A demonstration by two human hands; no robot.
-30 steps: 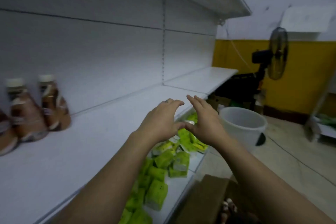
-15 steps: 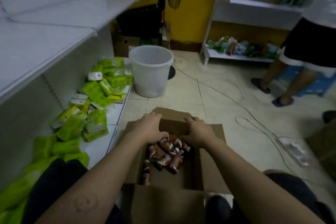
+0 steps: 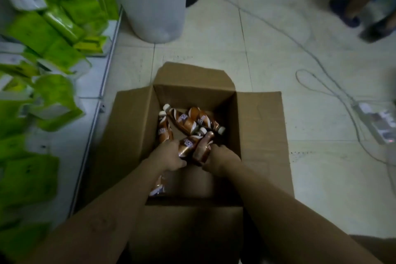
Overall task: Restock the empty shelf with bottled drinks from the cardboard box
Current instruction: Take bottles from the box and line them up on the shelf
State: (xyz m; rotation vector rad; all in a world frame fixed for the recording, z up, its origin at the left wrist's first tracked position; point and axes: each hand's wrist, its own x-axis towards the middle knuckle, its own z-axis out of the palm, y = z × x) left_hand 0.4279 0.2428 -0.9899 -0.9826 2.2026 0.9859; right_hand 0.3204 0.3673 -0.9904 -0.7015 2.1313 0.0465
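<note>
box: open cardboard box (image 3: 132,135) on the floor (image 3: 278,45), all four flaps folded out, directly below the camera
loose bottles: brown drink bottles (image 3: 184,121) with white caps, lying on their sides in a jumble at the far end of the box bottom; one more shows beside the left forearm, near the front wall
left grip: left grip (image 3: 171,156) is down inside the box, fingers curled round a brown bottle (image 3: 186,144), cap end pointing away from the person
right grip: right grip (image 3: 220,157) is also inside the box, just beside the left, wrapped round a second, darker bottle (image 3: 203,148), which stands tilted
held pair: the two held bottles touch each other, between the hands, over the other bottles
low shelf: white bottom shelf (image 3: 90,92) at the left, next to the box, covered with green packs (image 3: 53,28), blurred
bucket: white plastic bucket (image 3: 150,0) on the floor beyond the box
cable: thin cable (image 3: 300,44) runs across the tiles to a power strip (image 3: 377,120) at the right
other person: feet in dark sandals (image 3: 347,15), top right, well apart from the box
</note>
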